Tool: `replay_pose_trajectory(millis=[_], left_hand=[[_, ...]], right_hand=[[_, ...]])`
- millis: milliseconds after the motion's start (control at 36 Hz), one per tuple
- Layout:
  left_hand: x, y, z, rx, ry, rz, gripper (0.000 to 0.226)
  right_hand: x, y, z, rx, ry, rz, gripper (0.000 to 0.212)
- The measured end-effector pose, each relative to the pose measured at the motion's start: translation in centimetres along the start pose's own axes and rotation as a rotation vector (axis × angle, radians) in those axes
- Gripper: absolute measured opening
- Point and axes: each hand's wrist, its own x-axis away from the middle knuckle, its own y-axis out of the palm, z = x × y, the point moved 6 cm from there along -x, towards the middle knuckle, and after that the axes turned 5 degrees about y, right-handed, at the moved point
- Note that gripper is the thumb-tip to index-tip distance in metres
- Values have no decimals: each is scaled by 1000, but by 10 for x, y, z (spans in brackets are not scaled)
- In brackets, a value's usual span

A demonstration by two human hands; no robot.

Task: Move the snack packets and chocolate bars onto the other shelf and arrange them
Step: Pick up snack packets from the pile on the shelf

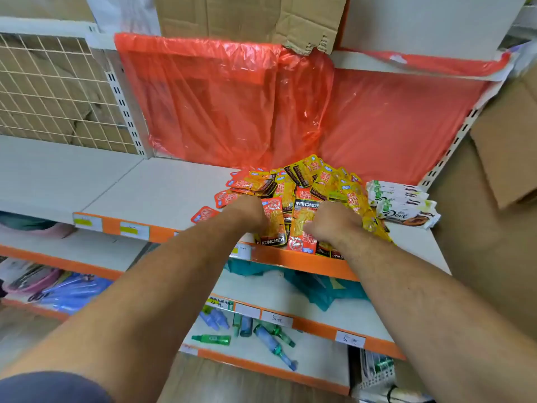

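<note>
Snack packets (305,193) heap mid-frame; your left hand (247,212) and right hand (334,223) dig in, fingers hidden, so I cannot tell the grip. A loose scoop could spill front packets over the shelf (162,193) edge.

A left hand (247,210) and right hand (334,225) sink into a heap of yellow and red snack packets (308,181) on a white shelf with an orange front edge (162,190), fingers hidden. White-wrapped chocolate bars (404,205) lie just right of it.
</note>
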Motion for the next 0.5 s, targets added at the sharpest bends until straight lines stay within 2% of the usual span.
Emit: replay_pose_trajectory(millis=[139,250,333,389,444,500], left_hand=[[-11,9,-2,161,-79,-43,33],[-15,16,-2,188,-95,-47,31],[-19,19,-6,218,-116,-24,26],[-22,22,-8,239,-123,-31,28],[-24,23,-9,255,-128,-30,27],[-26,25,-10,260,-132,-35,25]], right_hand=[[-2,14,-4,-31,84,-55,36],[-3,22,-9,-34,112,-44,36],[-6,30,-8,-117,176,-30,66],[-8,32,-8,-140,188,-29,76],[-9,32,-8,-148,194,-32,76],[-10,32,-9,-156,187,-34,64]])
